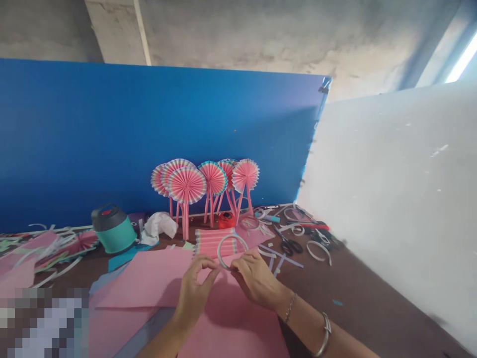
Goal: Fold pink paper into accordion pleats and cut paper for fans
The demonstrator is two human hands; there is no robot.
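Note:
My right hand grips the lower right edge of a thin pale ring, which looks like a narrow roll of tape standing on edge. Close beside its lower left edge, the thumb and forefinger of my left hand are pinched together; what is between them is too small to make out. Both hands are above pink paper sheets. Just beyond the ring lies a pleated pink paper strip with pastel bands.
Several round pleated paper fans on pink sticks stand against the blue panel. Black scissors, paper strips and loose rings lie to the right. A teal container and crumpled white material stand at the left back.

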